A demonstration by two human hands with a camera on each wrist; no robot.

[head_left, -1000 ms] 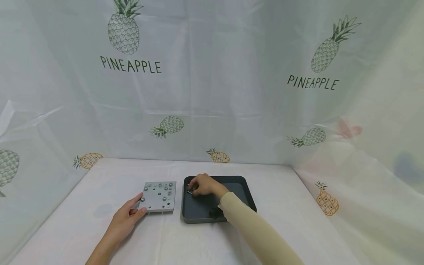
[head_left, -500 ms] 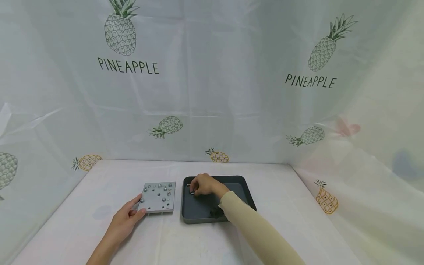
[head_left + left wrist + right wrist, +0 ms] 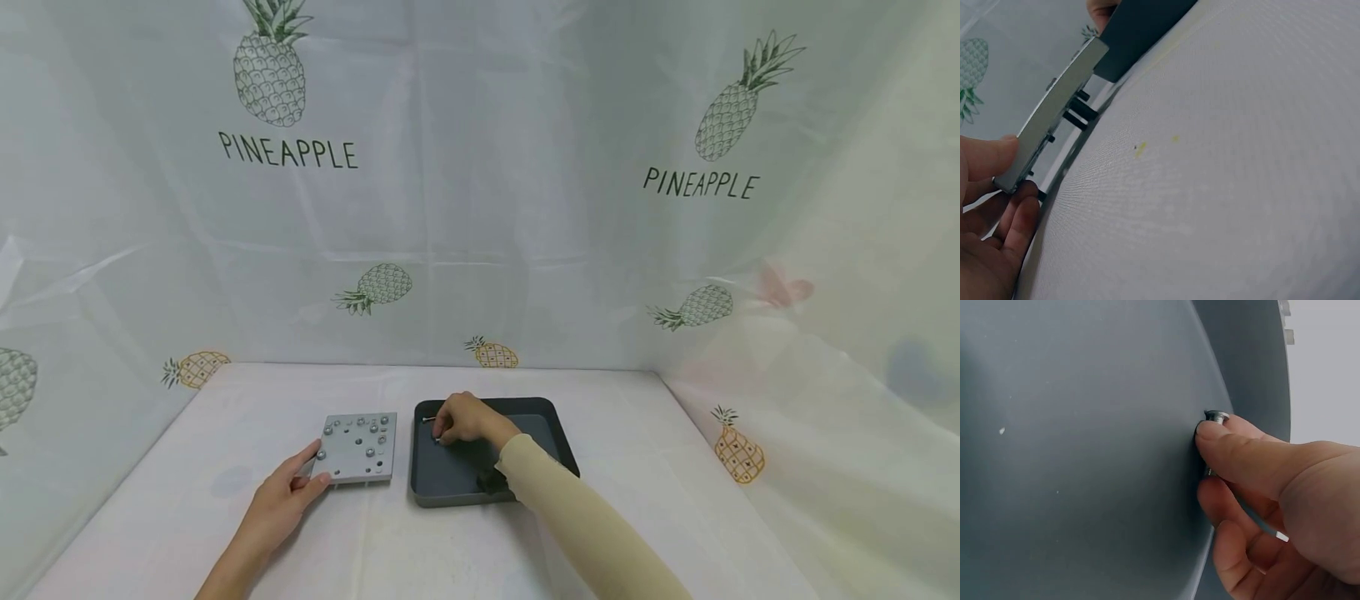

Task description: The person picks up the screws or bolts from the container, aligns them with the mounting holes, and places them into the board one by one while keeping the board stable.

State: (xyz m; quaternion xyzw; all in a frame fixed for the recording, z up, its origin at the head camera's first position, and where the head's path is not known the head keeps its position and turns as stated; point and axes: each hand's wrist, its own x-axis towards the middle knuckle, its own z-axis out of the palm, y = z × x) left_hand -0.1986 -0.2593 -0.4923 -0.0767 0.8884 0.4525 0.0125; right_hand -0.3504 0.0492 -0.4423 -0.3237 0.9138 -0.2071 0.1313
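Observation:
My left hand [image 3: 281,498] grips the near left corner of a square metal plate [image 3: 347,454], thumb on its near edge and fingers at the side and below. Several screws stand in the plate, and their ends stick out under it in the left wrist view. Inside a dark grey tray [image 3: 450,479], my right hand [image 3: 463,418] pinches a metal screw [image 3: 1217,416] between thumb and fingers. The screw's round head shows above the thumb; most of its shaft is hidden. A second screw [image 3: 429,419] lies by the tray's left wall, just left of the fingers.
The tray stands right of the plate, a narrow strip of white tablecloth [image 3: 402,533] between them. A small dark object [image 3: 491,481] shows under the right cuff. A white sheet printed with pineapples [image 3: 510,208] hangs behind the table.
The pinched screw has shifted slightly right and toward me with my right fingers. The second screw by the wall shows more plainly now. My left hand keeps its hold on the plate.

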